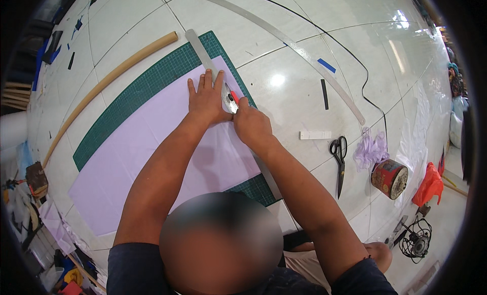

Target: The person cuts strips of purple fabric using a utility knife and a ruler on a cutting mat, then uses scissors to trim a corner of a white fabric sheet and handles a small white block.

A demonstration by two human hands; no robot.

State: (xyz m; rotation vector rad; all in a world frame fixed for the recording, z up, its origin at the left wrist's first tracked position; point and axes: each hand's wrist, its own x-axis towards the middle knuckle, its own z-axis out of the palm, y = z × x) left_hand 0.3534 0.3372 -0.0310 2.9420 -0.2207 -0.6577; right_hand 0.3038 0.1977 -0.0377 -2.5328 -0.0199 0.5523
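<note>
A lilac sheet (137,148), thin and flat, lies over a green cutting mat (124,92) on the floor. Across its right side runs a metal ruler (199,50), partly hidden beneath my hands and right forearm. My left hand (205,101) lies on the ruler and sheet with its fingers spread, pressing down. Beside its thumb, my right hand (252,123) is closed around a utility knife (234,96) with a red part showing, at the ruler's right edge. The knife's tip and the sheet's edge under it are too small to make out.
A long cardboard tube (109,78) lies left of the mat. To the right are a long metal strip (314,62), a black cable (350,49), black scissors (339,163), a small white strip (315,135), crumpled lilac scraps (370,149), a red tin (389,178) and a red bag (428,186).
</note>
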